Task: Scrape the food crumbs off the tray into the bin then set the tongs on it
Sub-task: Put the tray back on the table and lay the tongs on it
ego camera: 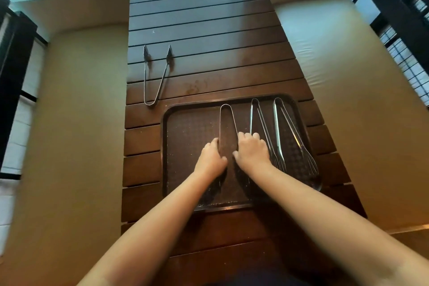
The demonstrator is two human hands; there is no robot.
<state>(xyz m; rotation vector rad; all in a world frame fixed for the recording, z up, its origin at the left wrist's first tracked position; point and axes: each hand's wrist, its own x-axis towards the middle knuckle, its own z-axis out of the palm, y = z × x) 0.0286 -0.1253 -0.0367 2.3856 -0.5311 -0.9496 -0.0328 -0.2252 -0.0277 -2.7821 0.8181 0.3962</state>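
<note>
The left hand (211, 158) and right hand (251, 151) are laid on the arms of one pair of tongs (226, 121) on the tray (185, 137), one each. Two more pairs are seen right of them; a fourth (154, 74) is left on the desk (209, 53), far-left. Stiff, light, slippery steel is judged; the springy arms are best gripped mid-length.

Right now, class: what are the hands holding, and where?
Both hands, left and right, hold the third tongs by its two arms, partway along.

The hands (232, 153) cover the working ends of the middle tongs (225, 121); both forearms hide the tray's (183, 127) near edge; the worktop's (209, 30) far end runs past the frame's top.
</note>
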